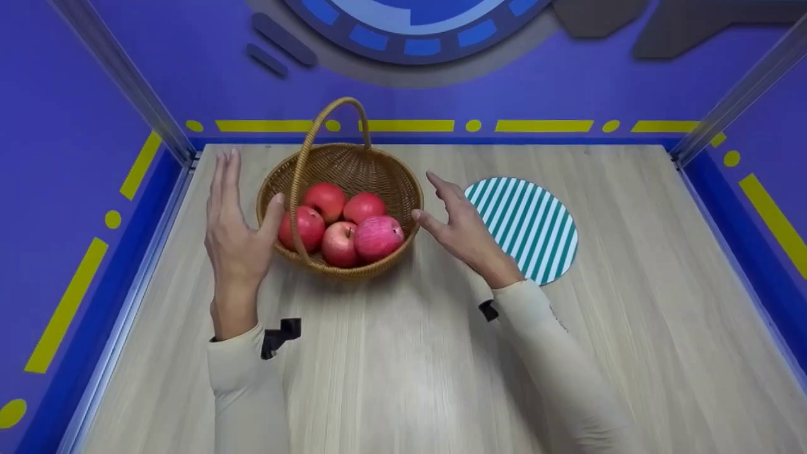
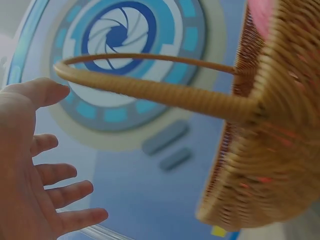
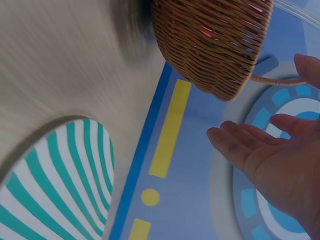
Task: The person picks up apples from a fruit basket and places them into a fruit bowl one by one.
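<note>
- There's a basket (image 1: 353, 273) of red apples (image 1: 340, 243) on the table (image 1: 391, 372), near a striped mat (image 1: 536, 227).
- Left hand (image 1: 238, 243): grasping nothing, fingers extended, beside the basket.
- Right hand (image 1: 465, 232): likewise, by its other side.

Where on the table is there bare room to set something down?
The table is bare right of the striped disc, out to the right wall, and in front of the basket, between the two sleeves. It is crowded around the basket: the left hand and right hand flank it, and apples sit inside.
</note>
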The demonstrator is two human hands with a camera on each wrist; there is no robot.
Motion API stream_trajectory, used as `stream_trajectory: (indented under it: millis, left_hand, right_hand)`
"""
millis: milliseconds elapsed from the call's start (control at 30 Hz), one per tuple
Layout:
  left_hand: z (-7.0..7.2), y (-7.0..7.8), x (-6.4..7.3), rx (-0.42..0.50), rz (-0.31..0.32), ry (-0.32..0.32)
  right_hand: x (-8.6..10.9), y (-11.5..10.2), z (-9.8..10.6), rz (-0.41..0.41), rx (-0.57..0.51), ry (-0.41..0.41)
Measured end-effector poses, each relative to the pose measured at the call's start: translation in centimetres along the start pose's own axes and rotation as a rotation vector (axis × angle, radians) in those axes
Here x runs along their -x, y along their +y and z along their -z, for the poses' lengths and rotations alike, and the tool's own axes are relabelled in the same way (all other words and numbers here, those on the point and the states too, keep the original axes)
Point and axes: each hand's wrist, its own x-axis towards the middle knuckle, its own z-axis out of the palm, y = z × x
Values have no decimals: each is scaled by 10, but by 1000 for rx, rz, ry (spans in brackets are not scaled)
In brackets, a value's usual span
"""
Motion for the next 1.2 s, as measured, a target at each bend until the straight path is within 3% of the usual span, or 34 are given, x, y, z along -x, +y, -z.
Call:
stream_trajectory:
  millis: [267, 533, 700, 1000, 1200]
  left_hand:
    - [-11, -29, 17, 5, 140, -68]
    - [-22, -55, 36, 43, 290, -174]
    - [-26, -63, 40, 85, 336, -212]
    - [-29, -74, 44, 221, 406, -193]
    - [-32, -74, 43, 248, 426, -154]
  right_hand:
    - [-1, 11, -14, -21, -100, -25]
    - [-1, 14, -28, -64, -181, -62]
    - [1, 15, -32, -99, -209, -53]
    - [0, 19, -37, -93, -291, -33]
    - [0, 19, -37, -93, -290, -34]
